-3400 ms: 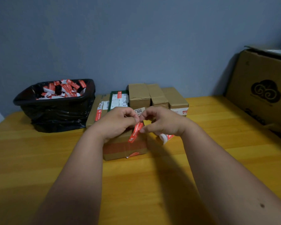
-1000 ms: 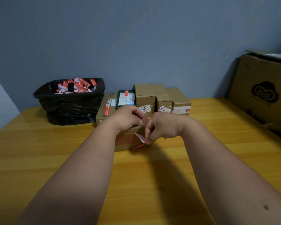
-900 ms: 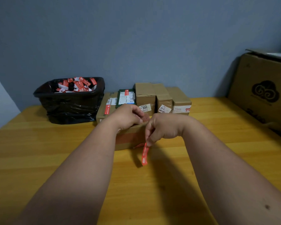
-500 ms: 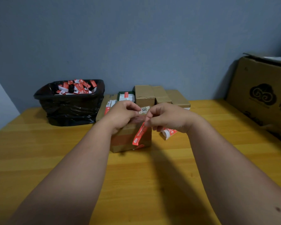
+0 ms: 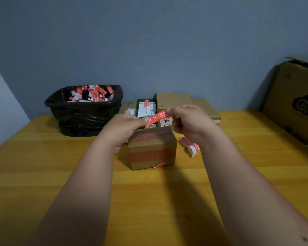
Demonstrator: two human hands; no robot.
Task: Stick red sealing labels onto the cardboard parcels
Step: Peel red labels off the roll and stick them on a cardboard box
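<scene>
1. Now the left hand [image 5: 124,127] and right hand [image 5: 187,121] each pinch one end of a red label [image 5: 156,117], holding it stretched in the air just above the parcel [image 5: 151,148].
2. The label slants, its right end higher than its left, printed side toward the camera; neither end touches cardboard yet.
3. The parcel sits on the tabletop [image 5: 43,174] right under the hands, its top seam facing up and a reddish tape band across its front. A bit of red and white paper pokes out at its lower front edge.
4. To do this step well, the person should probably keep the label taut, level it, and centre it across the top seam before lowering.
5. One end should likely land first and be rubbed down toward the other, so no crease or bubble forms.
6. Fingertips are best kept at the very ends, off the sticky middle.
7. A label roll [image 5: 191,146] lies just right of the parcel, half hidden by the right wrist.
8. More parcels [image 5: 169,102] stand in a row behind, near the wall.
9. A black bin [image 5: 82,116] with red and white scraps sits at the back left.
10. A big carton [image 5: 295,103] leans at the far right.
</scene>
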